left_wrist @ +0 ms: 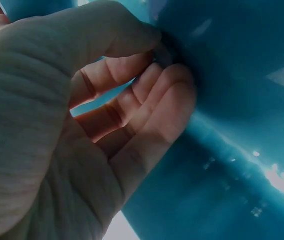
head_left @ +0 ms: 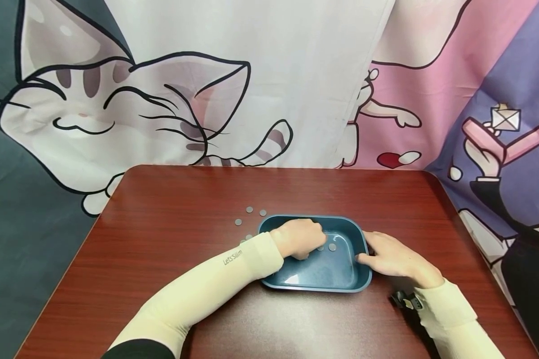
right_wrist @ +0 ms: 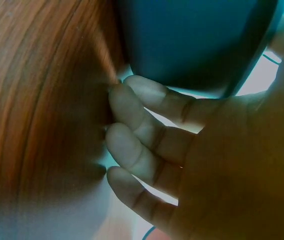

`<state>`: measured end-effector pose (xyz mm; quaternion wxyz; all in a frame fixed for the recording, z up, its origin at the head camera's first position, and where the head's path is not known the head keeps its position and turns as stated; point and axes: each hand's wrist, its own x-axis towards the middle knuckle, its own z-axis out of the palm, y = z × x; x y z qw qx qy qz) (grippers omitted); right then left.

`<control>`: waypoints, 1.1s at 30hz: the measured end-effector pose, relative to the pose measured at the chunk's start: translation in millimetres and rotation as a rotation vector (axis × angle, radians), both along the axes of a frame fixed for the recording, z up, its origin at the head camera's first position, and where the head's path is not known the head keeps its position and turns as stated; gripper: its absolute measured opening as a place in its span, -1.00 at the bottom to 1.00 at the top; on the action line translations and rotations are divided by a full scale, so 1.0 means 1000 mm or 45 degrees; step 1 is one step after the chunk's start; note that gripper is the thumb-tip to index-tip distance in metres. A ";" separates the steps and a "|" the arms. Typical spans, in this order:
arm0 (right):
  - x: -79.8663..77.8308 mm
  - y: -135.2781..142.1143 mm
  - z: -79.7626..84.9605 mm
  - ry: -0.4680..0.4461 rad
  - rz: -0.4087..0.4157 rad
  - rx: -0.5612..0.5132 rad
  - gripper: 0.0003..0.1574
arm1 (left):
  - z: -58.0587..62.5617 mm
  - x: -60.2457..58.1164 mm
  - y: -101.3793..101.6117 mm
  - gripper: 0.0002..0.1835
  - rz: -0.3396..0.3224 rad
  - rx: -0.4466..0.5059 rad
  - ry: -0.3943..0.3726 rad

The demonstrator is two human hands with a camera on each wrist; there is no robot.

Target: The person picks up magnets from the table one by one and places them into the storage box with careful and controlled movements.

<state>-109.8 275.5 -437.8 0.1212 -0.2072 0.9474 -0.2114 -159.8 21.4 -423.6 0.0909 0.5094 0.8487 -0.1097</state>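
A blue rectangular tub [head_left: 292,285] stands on the table. My left hand [head_left: 302,238] reaches down inside it with curled fingers. In the left wrist view the thumb and fingertips pinch a small greyish coin [left_wrist: 163,55], mostly hidden by the fingers. Two silvery coins, one of them a round coin [head_left: 332,247], lie on the tub's floor close to that hand. My right hand [head_left: 393,255] holds the tub's right end, its thumb over the rim. Its other fingers [right_wrist: 126,145] are bent outside the wall, with their tips down at the tabletop.
Several more coins [head_left: 238,222] lie on the brown wooden table [head_left: 179,199], to the left of the tub; my left forearm passes close to the nearest. Behind the table hangs a cartoon-printed curtain [head_left: 296,75].
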 end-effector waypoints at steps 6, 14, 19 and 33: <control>0.000 -0.001 0.001 0.004 -0.008 -0.002 -0.54 | -0.004 0.001 0.000 -0.82 0.014 0.000 0.057; 0.000 0.000 0.000 0.004 -0.005 -0.010 -0.55 | -0.002 0.005 -0.002 -0.76 0.085 0.002 0.048; 0.000 0.000 -0.002 0.003 0.003 -0.012 -0.56 | 0.002 0.009 -0.003 -0.74 0.097 -0.020 0.049; 0.000 0.000 -0.002 0.007 0.003 -0.007 -0.52 | 0.025 0.017 -0.013 -0.53 0.094 0.015 0.015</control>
